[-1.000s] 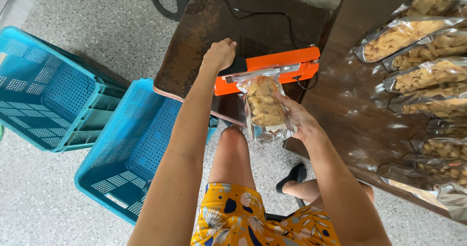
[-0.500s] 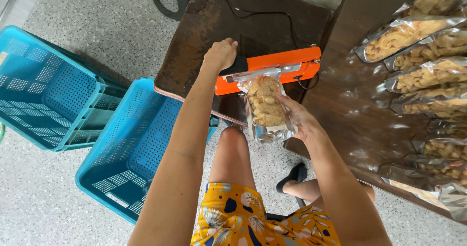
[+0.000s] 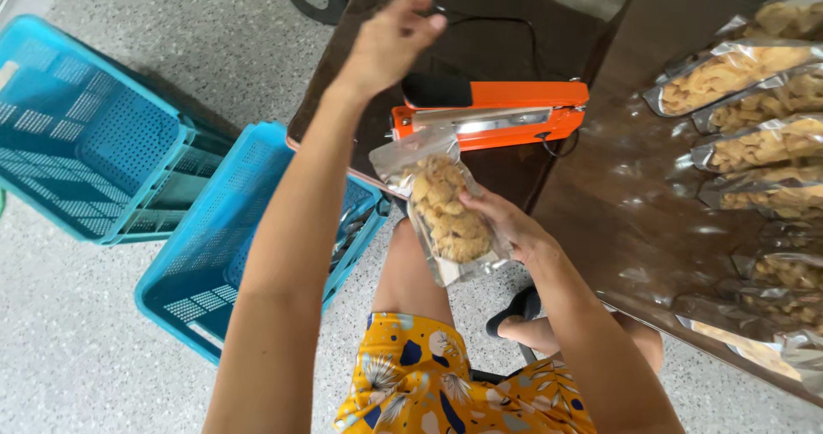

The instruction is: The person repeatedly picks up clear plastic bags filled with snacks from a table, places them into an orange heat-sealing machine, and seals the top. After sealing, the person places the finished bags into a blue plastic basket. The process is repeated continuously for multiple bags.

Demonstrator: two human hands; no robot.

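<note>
Right hand [image 3: 506, 224] clamped on the snack bag [image 3: 446, 211], left hand [image 3: 390, 44] loosely curled, empty, above the orange sealer [image 3: 493, 112]

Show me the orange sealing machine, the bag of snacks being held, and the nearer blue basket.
orange sealing machine [image 3: 506, 123]: head view, on its orange base.
bag of snacks [image 3: 446, 211]: head view, on the filled middle.
nearer blue basket [image 3: 225, 228]: head view, on its mesh wall.

Orange sealer [image 3: 506, 118], blue baskets [image 3: 86, 134], yellow floral shorts [image 3: 429, 382].
</note>
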